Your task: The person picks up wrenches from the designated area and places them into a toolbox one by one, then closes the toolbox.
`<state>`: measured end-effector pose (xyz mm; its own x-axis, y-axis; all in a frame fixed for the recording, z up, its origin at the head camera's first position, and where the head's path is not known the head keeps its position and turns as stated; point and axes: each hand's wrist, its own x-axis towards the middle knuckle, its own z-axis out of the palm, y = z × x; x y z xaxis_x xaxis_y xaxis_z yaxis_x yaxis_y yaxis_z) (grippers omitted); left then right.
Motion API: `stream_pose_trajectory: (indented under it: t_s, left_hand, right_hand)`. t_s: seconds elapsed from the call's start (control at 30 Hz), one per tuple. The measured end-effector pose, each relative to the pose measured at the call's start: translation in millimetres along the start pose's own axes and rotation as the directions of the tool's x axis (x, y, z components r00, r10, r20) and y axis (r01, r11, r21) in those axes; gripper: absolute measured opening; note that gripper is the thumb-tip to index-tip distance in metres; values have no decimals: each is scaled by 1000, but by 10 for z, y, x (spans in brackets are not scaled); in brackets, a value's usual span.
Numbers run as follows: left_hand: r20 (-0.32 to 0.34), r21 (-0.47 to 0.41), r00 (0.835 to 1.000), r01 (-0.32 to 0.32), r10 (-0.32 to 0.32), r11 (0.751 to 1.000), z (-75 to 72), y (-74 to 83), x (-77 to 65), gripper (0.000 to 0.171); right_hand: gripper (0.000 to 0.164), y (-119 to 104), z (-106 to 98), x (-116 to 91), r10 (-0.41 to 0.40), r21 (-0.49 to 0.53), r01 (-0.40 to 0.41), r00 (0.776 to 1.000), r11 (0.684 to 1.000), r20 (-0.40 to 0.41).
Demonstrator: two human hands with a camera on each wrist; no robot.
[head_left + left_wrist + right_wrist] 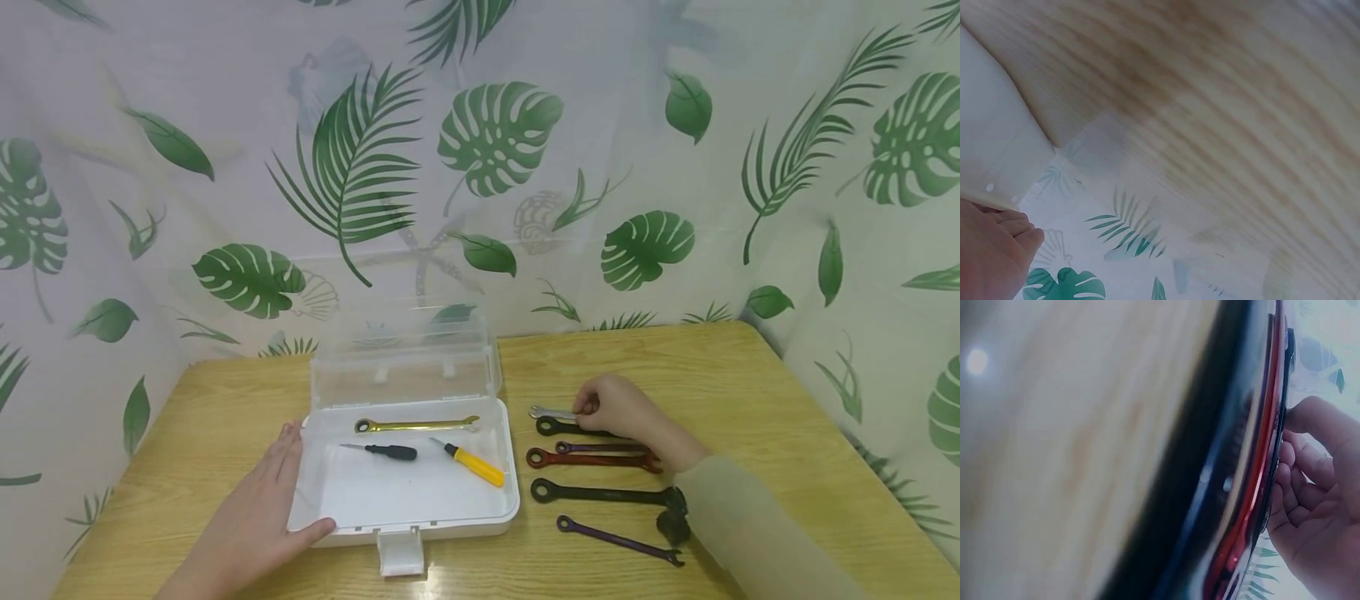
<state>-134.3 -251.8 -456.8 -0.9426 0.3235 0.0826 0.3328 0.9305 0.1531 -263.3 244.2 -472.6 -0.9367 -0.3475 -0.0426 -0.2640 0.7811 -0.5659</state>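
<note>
My right hand (617,408) pinches the end of a small silver wrench (551,412) at the far end of a column of wrenches. Just nearer lies a black wrench (573,427), partly covered by the hand. In the right wrist view, curled fingers (1300,472) show beyond a red wrench (1261,462). My left hand (251,504) rests along the left side of an open white toolbox (405,508), fingers extended and thumb at its front corner. Inside lie a gold wrench (416,426), a black-handled screwdriver (392,452) and a yellow-handled screwdriver (477,465).
The toolbox's clear lid (405,379) stands raised at the back; its latch (401,552) hangs in front. Nearer in the column are a red wrench (592,460), a large black wrench (607,494) and a purple wrench (618,537). A leaf-patterned curtain (480,217) hangs behind the wooden table (247,400).
</note>
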Motion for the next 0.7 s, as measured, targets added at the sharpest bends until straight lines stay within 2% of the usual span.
stream_pose_trajectory:
  t_s: [0.17, 0.4, 0.7]
  left_hand:
    - [-6, -2, 1000, -6, 6, 1000, 12, 0, 1, 122]
    - [-5, 5, 1000, -9, 9, 1000, 12, 0, -1, 123]
    - [5, -1, 1000, -4, 4, 1000, -14, 13, -3, 123]
  right_hand:
    - [3, -13, -17, 4, -1, -18, 1, 1000, 1000, 21]
    - [6, 48, -25, 1, -60, -9, 60, 998, 998, -16]
    - [3, -1, -22, 2, -48, -36, 48, 999, 998, 4]
